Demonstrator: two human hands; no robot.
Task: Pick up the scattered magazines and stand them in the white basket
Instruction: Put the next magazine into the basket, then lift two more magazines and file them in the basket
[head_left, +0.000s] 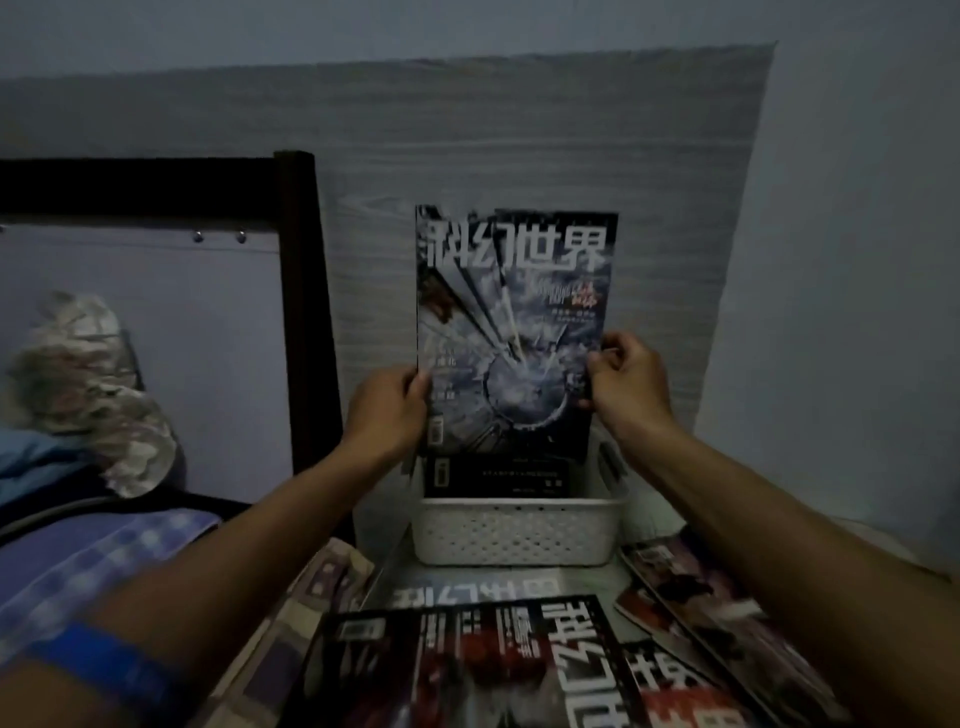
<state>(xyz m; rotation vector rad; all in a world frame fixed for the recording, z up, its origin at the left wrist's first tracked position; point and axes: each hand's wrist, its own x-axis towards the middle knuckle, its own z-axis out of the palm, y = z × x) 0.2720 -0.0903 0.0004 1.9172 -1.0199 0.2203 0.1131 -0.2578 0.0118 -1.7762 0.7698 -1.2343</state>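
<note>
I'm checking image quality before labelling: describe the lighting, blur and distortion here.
Head view: dim, bluish light, no glare; the held magazine is sharpest; the basket is soft; the forearms and the magazines lying at the bottom edge are blurred; the wide lens stretches the edges.

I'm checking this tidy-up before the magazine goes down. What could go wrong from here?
The held magazine is pinched only at its side edges by the left hand and right hand, so it may bow or slip. It may catch on the dark magazine already in the white basket. The forearms could brush the loose magazines below.
</note>
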